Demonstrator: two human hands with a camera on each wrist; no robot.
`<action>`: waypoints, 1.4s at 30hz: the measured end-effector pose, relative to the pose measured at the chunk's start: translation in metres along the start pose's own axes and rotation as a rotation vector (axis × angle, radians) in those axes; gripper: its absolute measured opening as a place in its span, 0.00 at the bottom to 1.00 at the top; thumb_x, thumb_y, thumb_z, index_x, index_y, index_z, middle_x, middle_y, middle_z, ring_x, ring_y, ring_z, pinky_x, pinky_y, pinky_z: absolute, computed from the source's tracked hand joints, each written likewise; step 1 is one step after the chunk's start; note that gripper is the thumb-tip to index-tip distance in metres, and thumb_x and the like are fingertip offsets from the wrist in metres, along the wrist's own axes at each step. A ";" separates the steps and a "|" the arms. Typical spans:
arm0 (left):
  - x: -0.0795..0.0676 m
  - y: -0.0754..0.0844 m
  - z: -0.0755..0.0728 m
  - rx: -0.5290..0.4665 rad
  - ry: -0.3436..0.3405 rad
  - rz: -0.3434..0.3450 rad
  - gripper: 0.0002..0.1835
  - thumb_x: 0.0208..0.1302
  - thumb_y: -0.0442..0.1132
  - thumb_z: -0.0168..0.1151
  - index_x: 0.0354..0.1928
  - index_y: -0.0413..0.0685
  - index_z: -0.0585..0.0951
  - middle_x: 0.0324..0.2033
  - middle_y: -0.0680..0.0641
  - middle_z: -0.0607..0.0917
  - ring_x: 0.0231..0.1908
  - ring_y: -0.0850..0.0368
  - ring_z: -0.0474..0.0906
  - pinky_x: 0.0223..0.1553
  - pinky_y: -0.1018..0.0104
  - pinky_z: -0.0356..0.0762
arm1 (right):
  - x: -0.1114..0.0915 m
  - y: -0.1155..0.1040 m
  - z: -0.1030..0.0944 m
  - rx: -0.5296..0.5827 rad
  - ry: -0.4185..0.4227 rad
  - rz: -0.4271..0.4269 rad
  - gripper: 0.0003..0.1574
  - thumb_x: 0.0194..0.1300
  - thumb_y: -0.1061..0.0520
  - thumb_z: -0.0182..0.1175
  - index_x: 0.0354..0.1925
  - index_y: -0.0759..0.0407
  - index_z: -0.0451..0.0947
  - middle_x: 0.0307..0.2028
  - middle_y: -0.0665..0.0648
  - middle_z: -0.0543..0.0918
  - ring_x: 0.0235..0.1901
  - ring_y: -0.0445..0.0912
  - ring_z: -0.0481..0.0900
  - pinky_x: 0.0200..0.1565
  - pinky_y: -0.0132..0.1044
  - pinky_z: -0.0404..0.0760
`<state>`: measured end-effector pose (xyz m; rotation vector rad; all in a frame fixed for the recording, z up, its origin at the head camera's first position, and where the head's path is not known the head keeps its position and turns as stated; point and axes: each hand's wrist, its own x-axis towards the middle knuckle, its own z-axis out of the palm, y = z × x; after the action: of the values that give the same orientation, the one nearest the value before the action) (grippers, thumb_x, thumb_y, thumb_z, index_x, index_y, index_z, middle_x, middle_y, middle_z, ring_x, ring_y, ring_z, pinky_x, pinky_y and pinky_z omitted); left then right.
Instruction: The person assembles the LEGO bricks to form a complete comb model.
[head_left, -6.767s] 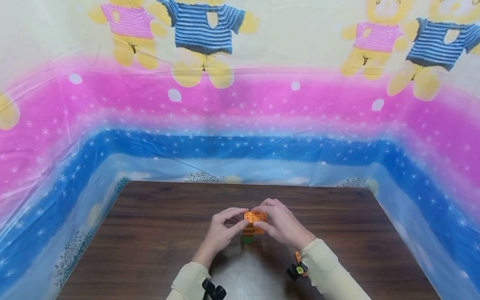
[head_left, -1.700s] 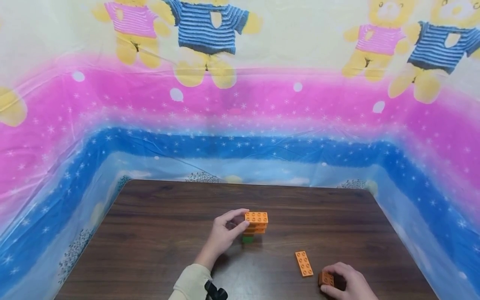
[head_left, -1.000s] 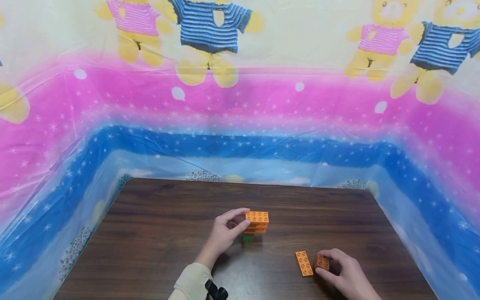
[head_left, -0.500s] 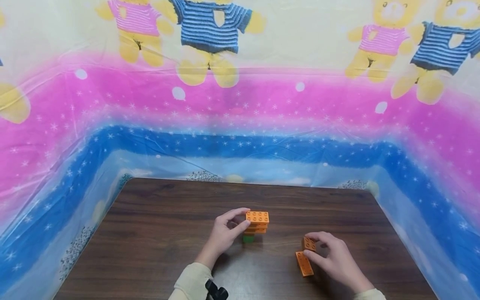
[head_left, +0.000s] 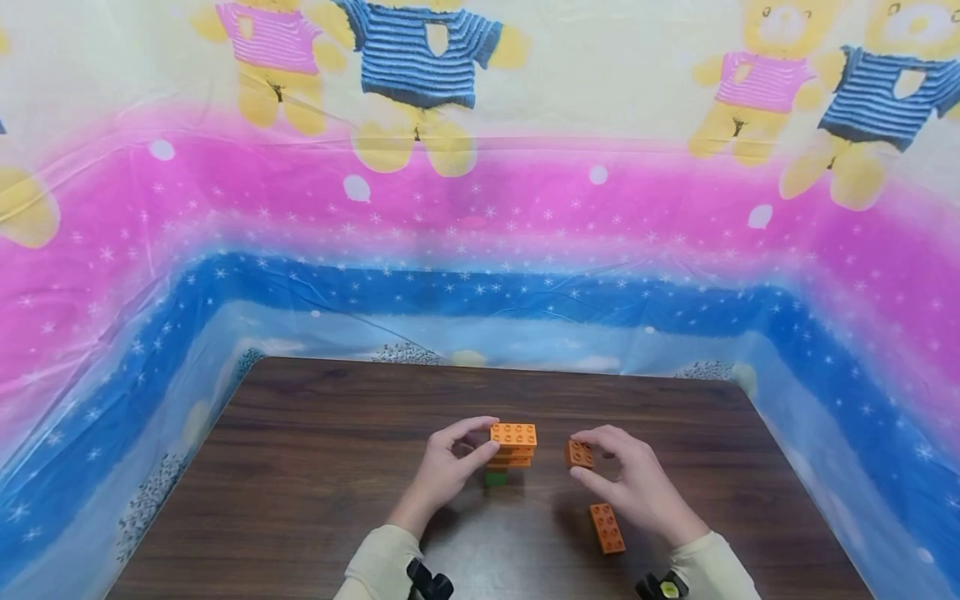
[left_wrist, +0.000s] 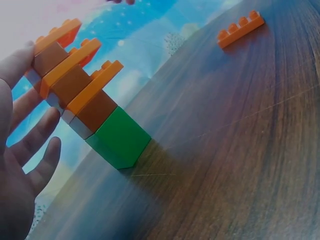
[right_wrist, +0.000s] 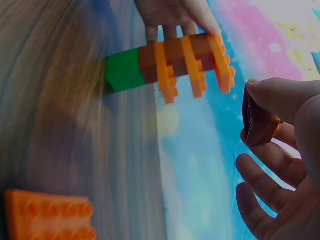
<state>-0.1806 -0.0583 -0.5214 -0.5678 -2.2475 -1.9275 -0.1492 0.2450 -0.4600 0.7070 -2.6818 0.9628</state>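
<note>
A tower of toy building bricks (left_wrist: 82,85) stands on the table, with a green brick (left_wrist: 120,137) at its base. Above that, brown bricks alternate with three flat orange plates that jut out to one side. My left hand (head_left: 441,467) pinches the tower's top between thumb and forefinger, its other fingers spread beside the stack. To the right of the tower, my right hand (head_left: 633,479) holds a small brown brick (head_left: 579,454) by thumb and fingertips, raised over the table and apart from the stack.
A loose orange plate (head_left: 607,527) with studs up lies on the dark wooden table (head_left: 315,467), below my right hand. Behind the table hangs a printed cloth (head_left: 480,217) with bears, which also wraps round both sides.
My right hand has picked up the brown brick from the right front and carried it leftward and away from me, past the loose orange plate toward the tower. My left hand has stayed at the tower.
</note>
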 end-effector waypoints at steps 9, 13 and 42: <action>0.001 0.000 -0.002 -0.010 -0.019 0.025 0.18 0.71 0.38 0.70 0.61 0.50 0.86 0.54 0.51 0.88 0.46 0.56 0.83 0.50 0.50 0.83 | 0.030 -0.020 0.007 0.033 0.026 -0.075 0.26 0.64 0.48 0.77 0.60 0.42 0.83 0.52 0.38 0.84 0.51 0.36 0.82 0.49 0.43 0.84; 0.001 0.001 -0.003 -0.002 -0.025 0.017 0.18 0.71 0.38 0.70 0.61 0.52 0.86 0.53 0.52 0.88 0.46 0.56 0.83 0.50 0.51 0.83 | 0.039 -0.025 0.011 0.054 0.030 -0.084 0.26 0.64 0.50 0.77 0.59 0.48 0.84 0.51 0.40 0.85 0.50 0.37 0.82 0.49 0.46 0.85; 0.001 -0.001 -0.005 0.019 -0.044 0.042 0.19 0.72 0.39 0.69 0.63 0.52 0.85 0.52 0.51 0.89 0.47 0.54 0.84 0.50 0.54 0.83 | 0.070 -0.040 0.034 0.130 -0.038 -0.132 0.22 0.66 0.50 0.75 0.58 0.47 0.85 0.50 0.41 0.85 0.51 0.38 0.83 0.52 0.43 0.85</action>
<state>-0.1827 -0.0630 -0.5212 -0.6553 -2.2592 -1.8898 -0.1911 0.1705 -0.4406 0.9253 -2.5843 1.1066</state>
